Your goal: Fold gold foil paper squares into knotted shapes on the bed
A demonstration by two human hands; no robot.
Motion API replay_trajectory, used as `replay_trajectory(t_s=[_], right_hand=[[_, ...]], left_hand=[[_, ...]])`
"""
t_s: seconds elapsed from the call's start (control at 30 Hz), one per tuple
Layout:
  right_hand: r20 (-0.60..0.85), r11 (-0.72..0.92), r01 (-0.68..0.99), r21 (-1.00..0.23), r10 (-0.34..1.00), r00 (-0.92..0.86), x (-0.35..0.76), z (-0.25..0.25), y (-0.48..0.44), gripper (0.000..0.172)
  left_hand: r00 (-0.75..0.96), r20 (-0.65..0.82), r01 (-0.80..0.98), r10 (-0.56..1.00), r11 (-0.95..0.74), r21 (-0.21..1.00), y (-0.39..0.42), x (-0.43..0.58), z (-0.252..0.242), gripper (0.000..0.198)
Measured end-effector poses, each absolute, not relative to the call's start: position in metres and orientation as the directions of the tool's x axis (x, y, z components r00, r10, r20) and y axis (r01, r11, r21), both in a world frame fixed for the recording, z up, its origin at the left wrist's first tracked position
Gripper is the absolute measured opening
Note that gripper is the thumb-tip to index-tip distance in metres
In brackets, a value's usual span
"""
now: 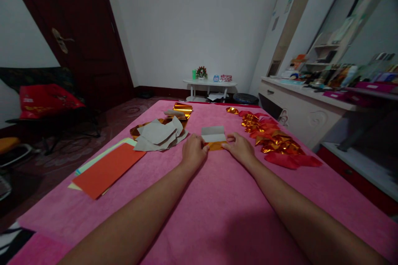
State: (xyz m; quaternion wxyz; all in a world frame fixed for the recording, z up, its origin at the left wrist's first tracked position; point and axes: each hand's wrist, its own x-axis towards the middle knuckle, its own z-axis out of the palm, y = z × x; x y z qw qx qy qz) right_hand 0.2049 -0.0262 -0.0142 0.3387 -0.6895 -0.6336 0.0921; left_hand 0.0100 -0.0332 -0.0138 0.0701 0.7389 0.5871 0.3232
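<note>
The left hand (195, 149) and right hand (240, 147) pinched opposite ends of the creased paper (213, 137) between them; grey sheets (157, 134) lay left of the left hand, gold foil pieces (278, 145) right of the right.

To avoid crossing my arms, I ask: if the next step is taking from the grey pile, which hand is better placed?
Probably the left hand: it is close beside the grey pile. The right hand is farther off, across the folded paper that both hands touch.
</note>
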Motion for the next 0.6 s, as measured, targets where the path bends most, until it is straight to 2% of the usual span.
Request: replay_trajectory(t_s=[0.07, 0.1, 0.2, 0.27, 0.33, 0.43, 0.53, 0.6], right_hand=[[0.290, 0.008, 0.819, -0.574, 0.937, 0.194, 0.204, -0.013, -0.021, 0.051], [0.276, 0.006, 0.809, -0.588, 0.941, 0.193, 0.205, -0.013, -0.018, 0.051], [0.192, 0.042, 0.707, -0.706, 0.972, 0.135, 0.208, -0.015, -0.010, 0.035], [0.132, 0.053, 0.607, -0.793, 0.987, 0.087, 0.209, -0.017, -0.009, 0.021], [0.105, 0.054, 0.493, -0.868, 0.992, 0.076, 0.207, -0.018, -0.011, 0.018], [0.109, 0.090, 0.242, -0.966, 0.992, 0.069, 0.199, -0.015, -0.020, 0.026], [0.084, 0.083, 0.027, -0.996, 0.995, 0.053, 0.192, -0.007, -0.028, 0.037], [0.064, 0.067, -0.046, -0.997, 0.996, 0.068, 0.191, -0.003, -0.031, 0.039]], left_hand=[[0.082, 0.413, 0.826, 0.907, -0.294, 0.482, -0.035, 0.010, -0.013, 0.022], [0.074, 0.420, 0.818, 0.905, -0.296, 0.493, -0.035, 0.009, -0.014, 0.028], [0.068, 0.431, 0.750, 0.900, -0.331, 0.572, -0.031, 0.007, -0.019, 0.041], [0.044, 0.418, 0.658, 0.907, -0.341, 0.671, -0.026, 0.006, -0.023, 0.053], [0.005, 0.366, 0.509, 0.930, -0.318, 0.800, -0.021, 0.005, -0.027, 0.067], [0.014, 0.258, 0.184, 0.966, -0.256, 0.949, -0.014, 0.006, -0.025, 0.081], [0.090, 0.186, -0.075, 0.978, -0.179, 0.981, -0.009, 0.005, -0.014, 0.090], [0.145, 0.177, -0.137, 0.973, -0.157, 0.978, -0.003, 0.004, -0.004, 0.090]])
